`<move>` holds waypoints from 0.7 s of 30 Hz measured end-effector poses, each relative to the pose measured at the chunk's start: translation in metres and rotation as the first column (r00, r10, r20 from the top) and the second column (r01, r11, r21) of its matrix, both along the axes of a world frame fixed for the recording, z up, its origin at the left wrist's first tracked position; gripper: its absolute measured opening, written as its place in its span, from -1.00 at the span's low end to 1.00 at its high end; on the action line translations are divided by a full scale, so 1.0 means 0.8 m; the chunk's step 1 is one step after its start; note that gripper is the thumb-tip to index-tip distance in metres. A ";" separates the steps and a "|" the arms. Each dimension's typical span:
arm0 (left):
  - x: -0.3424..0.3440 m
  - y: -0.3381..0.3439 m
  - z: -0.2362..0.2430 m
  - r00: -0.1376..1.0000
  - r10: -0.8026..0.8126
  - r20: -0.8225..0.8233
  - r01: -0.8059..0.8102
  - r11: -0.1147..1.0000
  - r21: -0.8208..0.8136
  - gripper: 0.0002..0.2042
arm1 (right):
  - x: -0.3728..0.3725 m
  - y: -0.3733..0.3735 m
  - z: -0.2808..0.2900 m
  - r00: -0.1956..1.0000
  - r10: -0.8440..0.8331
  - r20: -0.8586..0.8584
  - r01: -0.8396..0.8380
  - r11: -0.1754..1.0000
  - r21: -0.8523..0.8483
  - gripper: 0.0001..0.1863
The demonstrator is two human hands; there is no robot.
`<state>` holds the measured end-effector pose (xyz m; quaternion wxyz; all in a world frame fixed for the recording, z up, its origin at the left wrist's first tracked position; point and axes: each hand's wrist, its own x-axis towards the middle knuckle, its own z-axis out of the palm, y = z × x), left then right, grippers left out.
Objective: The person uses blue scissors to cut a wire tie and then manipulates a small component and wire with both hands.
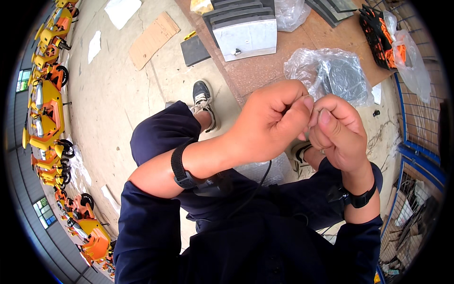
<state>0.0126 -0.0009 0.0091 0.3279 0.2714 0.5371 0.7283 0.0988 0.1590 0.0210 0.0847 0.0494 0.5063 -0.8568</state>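
Observation:
My left hand (279, 118) and my right hand (338, 128) meet in front of me, above my knees. Thumbs and fingers of both are pinched closed, the tips almost touching. Whatever they pinch, if anything, is too small or too hidden to make out. Just beyond them a dark flat piece in a clear plastic bag (343, 75) lies on the edge of a brown board. Farther off on that board stands a row of dark panels (241, 12), with a silver-grey plate (246, 40) at the front bearing a small dark fitting.
Orange-and-black gloves (378, 38) lie at the board's right end. Blue-framed wire mesh (421, 165) stands to the right. A cardboard piece (153, 40) and a dark plate (195, 50) lie on the concrete floor. Yellow and orange scooters (49, 109) line the left side.

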 end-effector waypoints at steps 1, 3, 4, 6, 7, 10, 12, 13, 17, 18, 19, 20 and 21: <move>0.002 0.000 0.001 0.998 0.005 0.058 -0.007 0.999 0.032 -0.80 | -0.001 -0.004 -0.005 1.000 -0.012 -0.016 0.011 0.998 -0.059 -0.76; 0.005 0.001 0.003 0.994 0.025 0.104 -0.032 0.997 0.067 -0.79 | -0.002 -0.006 -0.014 0.998 -0.012 -0.057 0.003 0.989 -0.150 -0.75; 0.005 0.001 0.003 0.995 0.039 0.093 -0.046 0.996 0.072 -0.79 | -0.002 -0.005 -0.018 0.997 -0.001 -0.082 -0.014 0.984 -0.179 -0.74; 0.005 0.002 0.005 0.992 0.038 0.122 -0.048 0.995 0.083 -0.79 | -0.002 -0.003 -0.019 0.995 0.006 -0.103 -0.030 0.973 -0.230 -0.73; 0.005 0.001 0.006 0.987 0.030 0.160 -0.044 0.995 0.085 -0.78 | -0.003 -0.004 -0.020 0.995 0.009 -0.100 -0.034 0.966 -0.255 -0.73; 0.004 0.000 0.005 0.974 0.001 0.227 -0.026 0.994 0.106 -0.77 | -0.002 -0.004 -0.025 0.996 0.010 -0.091 -0.037 0.951 -0.307 -0.74; 0.004 0.000 0.005 0.964 -0.015 0.267 -0.017 0.993 0.115 -0.77 | -0.001 -0.006 -0.025 0.997 -0.011 -0.081 -0.018 0.938 -0.346 -0.75; 0.004 0.001 0.007 0.956 -0.017 0.292 -0.017 0.993 0.114 -0.76 | -0.001 -0.009 -0.023 0.997 -0.028 -0.075 -0.001 0.928 -0.373 -0.75; 0.007 0.006 0.004 0.890 -0.014 0.457 -0.068 0.984 0.163 -0.74 | -0.004 -0.004 -0.021 0.996 0.013 -0.089 -0.057 0.857 -0.512 -0.75; 0.007 0.006 0.000 0.892 -0.029 0.452 -0.063 0.980 0.187 -0.74 | -0.004 -0.003 -0.022 0.996 0.004 -0.090 -0.046 0.879 -0.475 -0.75; 0.006 0.007 -0.005 0.893 -0.044 0.447 -0.057 0.976 0.209 -0.73 | -0.004 -0.001 -0.022 0.996 -0.006 -0.092 -0.035 0.898 -0.438 -0.75; 0.005 0.008 -0.007 0.895 -0.059 0.442 -0.051 0.971 0.232 -0.73 | -0.004 0.000 -0.023 0.995 -0.016 -0.094 -0.023 0.916 -0.400 -0.76; 0.004 0.007 -0.006 0.930 -0.016 0.367 -0.052 0.983 0.176 -0.72 | -0.004 0.001 -0.025 0.995 -0.011 -0.102 -0.030 0.922 -0.386 -0.76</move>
